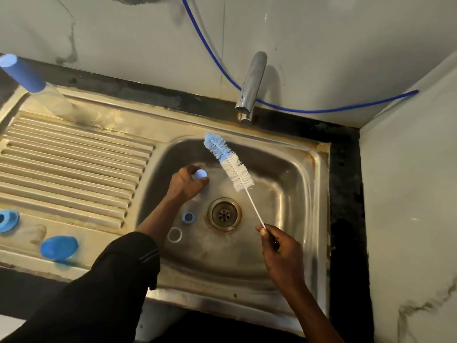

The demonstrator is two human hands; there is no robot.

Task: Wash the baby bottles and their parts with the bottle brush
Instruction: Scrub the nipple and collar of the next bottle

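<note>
— What's closest to us?

— The right hand (279, 248), over the near side of the sink (319, 194). Its grip is pinched round the thin handle of the bottle brush (231, 165), thumb and fingers curled on it. The stem slants up and away over the basin.

— And on the left?

— A blue cap (58, 248) lies on the near part of the draining board (74, 164), with a blue collar (8, 220) just beyond it at the edge. In the basin a clear ring (174, 234) lies on the bottom, a blue ring (188, 217) a little past it, both just left of the drain (224, 214).

— The other hand?

— The left hand (185, 184) reaches in beyond the rings, its dark sleeve pushed up. Its grip is curled round a small pale-blue piece (200, 174); which part that is, I can't tell.

— Is the brush on it?

— No, apart. The white and blue bristles hang in the air just right of that hand, the blue tip toward the tap (251, 86).

— Farther back?

— A bottle (27, 76), blue top over a clear body, stands blurred at the board's far left corner. A blue hose (296, 108) runs down the wall (123, 33) behind the tap.
</note>
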